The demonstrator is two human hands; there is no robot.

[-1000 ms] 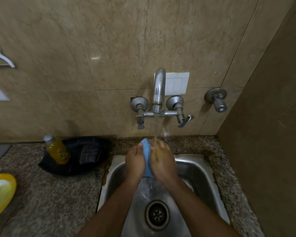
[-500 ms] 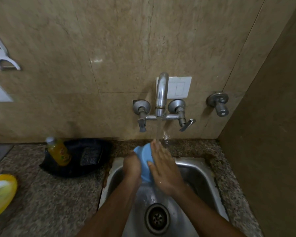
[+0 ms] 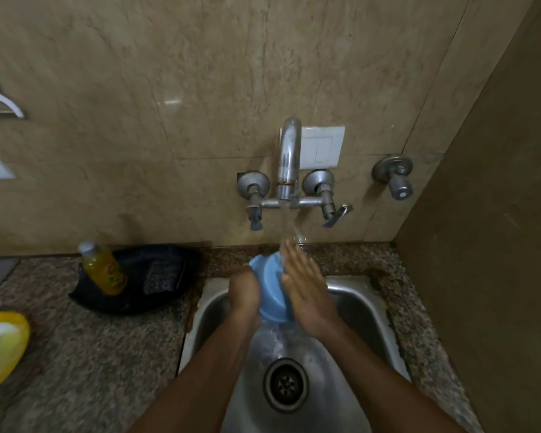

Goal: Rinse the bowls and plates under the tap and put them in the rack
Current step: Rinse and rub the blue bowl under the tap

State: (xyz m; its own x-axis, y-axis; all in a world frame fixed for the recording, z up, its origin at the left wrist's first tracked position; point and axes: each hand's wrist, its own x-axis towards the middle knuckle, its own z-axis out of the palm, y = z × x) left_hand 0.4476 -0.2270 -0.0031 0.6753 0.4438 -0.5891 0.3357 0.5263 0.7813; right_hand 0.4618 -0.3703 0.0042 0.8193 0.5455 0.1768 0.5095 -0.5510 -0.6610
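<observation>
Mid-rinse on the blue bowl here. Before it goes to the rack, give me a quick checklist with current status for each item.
1. Water running from the tap: ok, a stream falls onto the blue bowl.
2. Bowl held over the sink: ok, runoff drops toward the drain.
3. Left hand grip: ok, it holds the bowl's left side.
4. Right hand: ok, flat with straight fingers against the bowl's right side, rubbing rather than gripping.
5. Bowl rinsed clean: cannot tell, its inside is hidden.
6. Rack ready: cannot tell, no rack is in view.
7. More dishes waiting: not ok, the yellow plate on the counter looks soiled.
</observation>
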